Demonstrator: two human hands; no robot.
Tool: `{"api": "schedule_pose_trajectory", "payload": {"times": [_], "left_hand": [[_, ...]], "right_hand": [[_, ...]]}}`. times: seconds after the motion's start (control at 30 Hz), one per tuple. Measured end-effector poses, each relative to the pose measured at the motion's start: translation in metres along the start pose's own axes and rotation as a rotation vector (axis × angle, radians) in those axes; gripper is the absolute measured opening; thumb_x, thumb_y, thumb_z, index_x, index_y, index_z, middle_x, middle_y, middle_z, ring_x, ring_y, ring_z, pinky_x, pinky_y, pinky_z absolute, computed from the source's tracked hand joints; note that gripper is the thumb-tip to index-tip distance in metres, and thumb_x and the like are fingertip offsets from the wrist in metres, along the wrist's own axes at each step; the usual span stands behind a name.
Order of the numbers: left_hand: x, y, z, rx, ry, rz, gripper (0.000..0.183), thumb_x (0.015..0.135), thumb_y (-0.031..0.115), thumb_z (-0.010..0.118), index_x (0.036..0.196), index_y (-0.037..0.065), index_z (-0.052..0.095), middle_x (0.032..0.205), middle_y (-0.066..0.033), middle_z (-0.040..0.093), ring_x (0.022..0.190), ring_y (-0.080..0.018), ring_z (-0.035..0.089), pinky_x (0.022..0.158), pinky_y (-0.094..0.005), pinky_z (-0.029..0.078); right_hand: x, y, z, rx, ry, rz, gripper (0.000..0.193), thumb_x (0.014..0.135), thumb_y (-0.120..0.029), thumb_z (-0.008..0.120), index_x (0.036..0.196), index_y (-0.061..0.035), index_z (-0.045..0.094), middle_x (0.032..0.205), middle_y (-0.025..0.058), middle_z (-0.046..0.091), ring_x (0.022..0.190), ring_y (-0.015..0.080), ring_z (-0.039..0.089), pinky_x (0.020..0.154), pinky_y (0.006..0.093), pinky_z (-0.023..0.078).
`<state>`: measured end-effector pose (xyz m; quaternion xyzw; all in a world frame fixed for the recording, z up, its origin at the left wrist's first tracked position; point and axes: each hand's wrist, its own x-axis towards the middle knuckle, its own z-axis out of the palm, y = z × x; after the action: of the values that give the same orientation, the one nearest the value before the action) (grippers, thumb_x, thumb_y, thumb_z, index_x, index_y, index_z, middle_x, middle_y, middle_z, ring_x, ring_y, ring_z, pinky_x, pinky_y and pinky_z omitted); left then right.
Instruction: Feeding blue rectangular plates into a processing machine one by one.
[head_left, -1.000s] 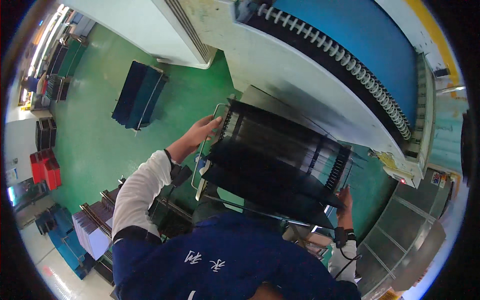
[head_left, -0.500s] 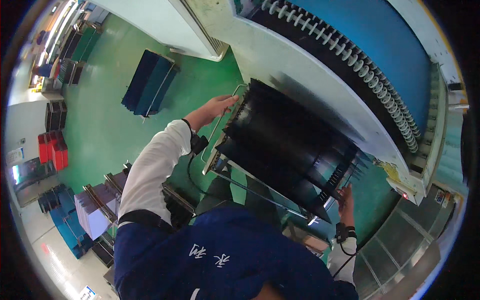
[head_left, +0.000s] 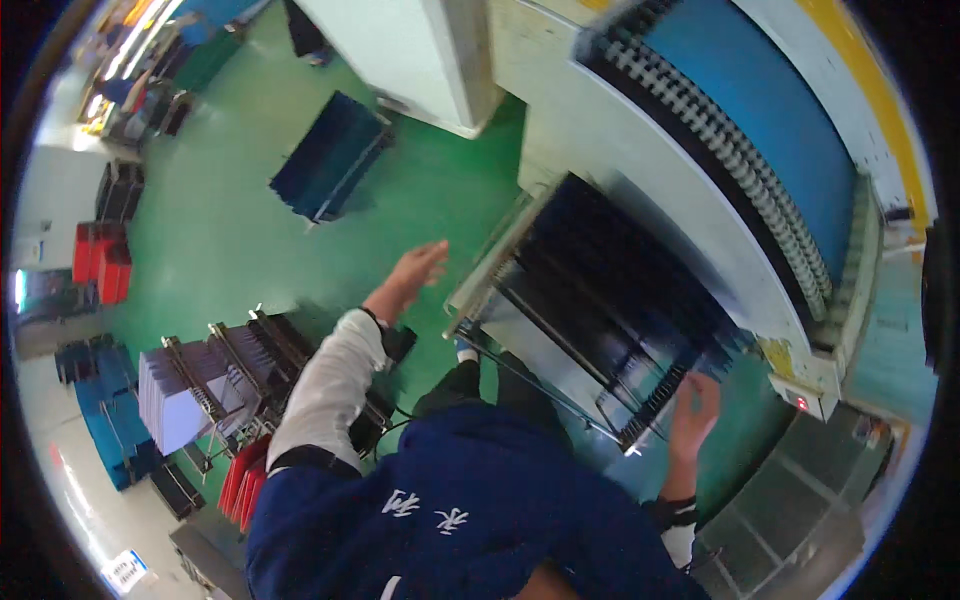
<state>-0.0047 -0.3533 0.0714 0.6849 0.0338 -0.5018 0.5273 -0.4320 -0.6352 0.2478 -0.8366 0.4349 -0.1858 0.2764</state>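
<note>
A metal rack holding several thin dark panels stands in front of me, close against a white machine. My left hand is in the air to the left of the rack, off its end, fingers loosely extended and holding nothing. Near the rack's right end is my right hand, its fingers loosely apart beside the black slotted bar. It appears to hold nothing, though motion blurs it slightly.
The white machine with rows of pale rollers rises on the right. Another rack of dark blue panels stands on the green floor. Racks of lilac panels and red panels are at left. A dark grated platform lies at lower right.
Both hands have let go of the rack: the left has moved away to the left, the right has come off the end. My view has shifted, and the dark panels sit closer to the machine side.
</note>
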Motion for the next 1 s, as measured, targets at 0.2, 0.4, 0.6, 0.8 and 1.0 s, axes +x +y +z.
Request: {"api": "schedule_pose_trajectory", "payload": {"times": [0.2, 0.4, 0.6, 0.8, 1.0], "left_hand": [[-0.066, -0.068, -0.022, -0.111, 0.050, -0.093, 0.066, 0.089, 0.053, 0.060, 0.128, 0.000, 0.051, 0.123, -0.0109, 0.058, 0.109, -0.0252, 0.055, 0.090, -0.0389, 0.045], [-0.119, -0.095, -0.036, -0.249, 0.072, -0.089, 0.067, 0.091, 0.052, 0.056, 0.131, -0.001, 0.048, 0.122, -0.0126, 0.058, 0.109, -0.0249, 0.056, 0.088, -0.0376, 0.046], [-0.136, -0.109, -0.044, -0.346, 0.064, -0.045, 0.071, 0.089, 0.054, 0.058, 0.133, -0.001, 0.046, 0.123, -0.0142, 0.058, 0.107, -0.0262, 0.058, 0.085, -0.0355, 0.047], [-0.132, -0.109, -0.033, -0.354, 0.010, -0.030, 0.073, 0.089, 0.054, 0.059, 0.133, -0.002, 0.044, 0.127, -0.0171, 0.056, 0.113, -0.0309, 0.056, 0.094, -0.0409, 0.046], [-0.137, -0.081, -0.026, -0.273, -0.074, -0.003, 0.066, 0.094, 0.048, 0.054, 0.135, -0.002, 0.043, 0.131, -0.0198, 0.053, 0.118, -0.0333, 0.054, 0.097, -0.0426, 0.045]], "right_hand": [[-0.028, -0.058, 0.054, -0.012, -0.319, -0.365, 0.036, 0.073, -0.007, 0.069, 0.108, -0.0042, 0.060, 0.115, 0.0169, 0.058, 0.107, 0.0361, 0.053, 0.094, 0.0438, 0.041], [-0.022, -0.039, 0.070, -0.095, -0.398, -0.385, 0.042, 0.070, -0.010, 0.071, 0.111, -0.0057, 0.060, 0.114, 0.0163, 0.058, 0.105, 0.0363, 0.054, 0.091, 0.0458, 0.043], [-0.028, -0.043, 0.078, -0.172, -0.416, -0.502, 0.045, 0.070, -0.010, 0.072, 0.113, -0.0059, 0.060, 0.114, 0.0168, 0.057, 0.104, 0.0373, 0.053, 0.089, 0.0463, 0.043], [-0.032, 0.019, 0.110, -0.440, -0.490, -0.477, 0.026, 0.076, -0.020, 0.067, 0.093, -0.0010, 0.063, 0.108, 0.0255, 0.058, 0.096, 0.0424, 0.056, 0.082, 0.0512, 0.046], [-0.032, 0.030, 0.117, -0.411, -0.409, -0.487, 0.021, 0.079, -0.021, 0.064, 0.078, 0.0003, 0.063, 0.102, 0.0284, 0.061, 0.094, 0.0445, 0.057, 0.082, 0.0515, 0.047]]}}
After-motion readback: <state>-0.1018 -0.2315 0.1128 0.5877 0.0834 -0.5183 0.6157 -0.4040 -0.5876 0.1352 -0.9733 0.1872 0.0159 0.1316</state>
